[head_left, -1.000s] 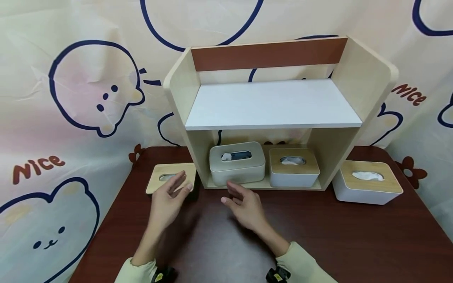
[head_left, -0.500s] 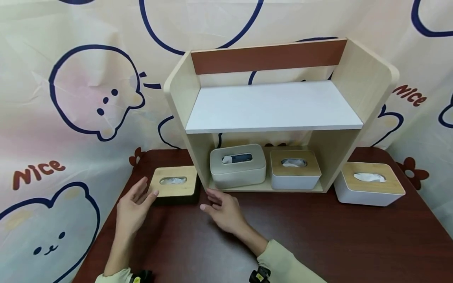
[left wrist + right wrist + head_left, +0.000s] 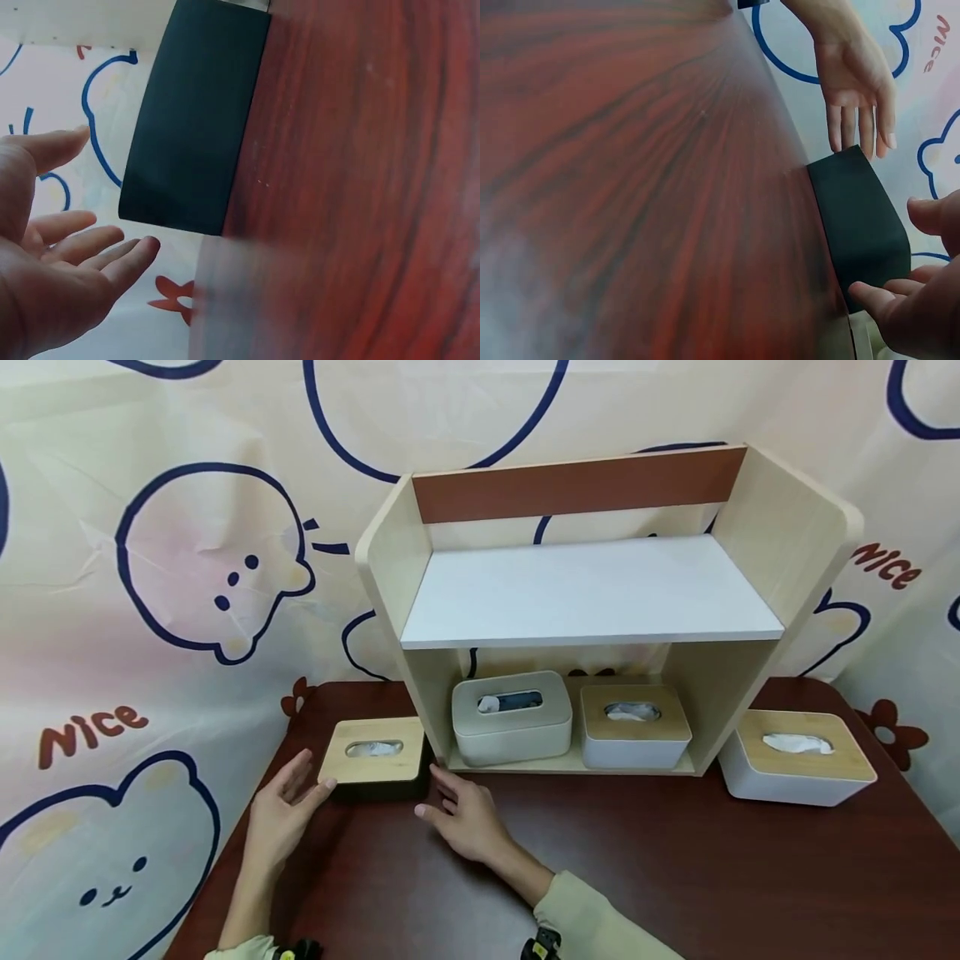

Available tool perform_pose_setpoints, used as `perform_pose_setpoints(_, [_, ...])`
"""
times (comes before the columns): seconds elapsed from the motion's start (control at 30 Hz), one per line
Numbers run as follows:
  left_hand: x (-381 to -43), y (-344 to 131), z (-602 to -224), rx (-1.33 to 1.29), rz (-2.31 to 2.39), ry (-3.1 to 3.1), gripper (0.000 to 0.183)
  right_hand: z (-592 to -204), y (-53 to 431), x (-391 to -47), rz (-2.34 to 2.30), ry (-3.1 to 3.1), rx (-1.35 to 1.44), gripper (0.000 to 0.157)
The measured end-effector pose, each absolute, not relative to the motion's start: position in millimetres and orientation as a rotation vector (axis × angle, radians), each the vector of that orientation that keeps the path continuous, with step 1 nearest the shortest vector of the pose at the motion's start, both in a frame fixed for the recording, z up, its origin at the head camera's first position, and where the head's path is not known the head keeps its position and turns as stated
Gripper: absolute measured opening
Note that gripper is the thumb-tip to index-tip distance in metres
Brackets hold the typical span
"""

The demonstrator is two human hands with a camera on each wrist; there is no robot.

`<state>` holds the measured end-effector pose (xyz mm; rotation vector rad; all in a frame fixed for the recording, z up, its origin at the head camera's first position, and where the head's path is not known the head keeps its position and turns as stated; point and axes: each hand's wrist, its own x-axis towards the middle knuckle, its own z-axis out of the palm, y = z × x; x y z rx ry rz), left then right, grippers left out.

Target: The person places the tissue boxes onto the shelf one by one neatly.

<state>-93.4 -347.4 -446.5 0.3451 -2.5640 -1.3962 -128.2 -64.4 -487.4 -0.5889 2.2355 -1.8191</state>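
Note:
A black tissue box with a pale wooden lid rests on the table, just left of the shelf; its dark side fills the middle of the left wrist view. My left hand is at the box's left end, fingers extended and thumb apart. In the left wrist view a gap separates this hand from the box. My right hand is at the right end with fingers reaching forward. In the right wrist view its fingertips lie against or very near the box's corner; contact cannot be told.
A two-level shelf unit stands at the back. On its lower level are a grey tissue box and a white one with a wooden lid. Another white wooden-lidded tissue box stands on the brown table, right of the shelf.
Both hands have moved left: my left hand from in front of the black tissue box to its left end, my right from before the grey box to the black one's right end.

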Motion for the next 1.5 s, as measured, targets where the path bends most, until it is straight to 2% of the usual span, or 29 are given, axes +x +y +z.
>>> perform_pose_setpoints(0.23, [-98, -353, -451, 0.322, -1.425, -2.755, 0.098, -484, -76, -134, -1.717, 2.293, -0.578, 0.078])
perform_pose_setpoints(0.37, [-99, -351, -453, 0.320, -1.445, -2.776, 0.103, -484, -83, -137, -1.666, 2.348, -0.588, 0.079])
perform_pose_setpoints(0.57, [-99, -345, -455, 0.363, -1.474, -2.788, 0.101, -485, -90, -137, -1.673, 2.360, -0.600, 0.077])
perform_pose_setpoints(0.87, [-101, -339, -457, 0.410, -1.487, -2.777, 0.101, -482, -96, -137, -1.554, 2.428, -0.562, 0.083])
perform_pose_setpoints(1.5, [-93, -338, -451, 0.395, -1.360, -2.819, 0.089, -484, -98, -132, -1.796, 2.286, -0.510, 0.070])
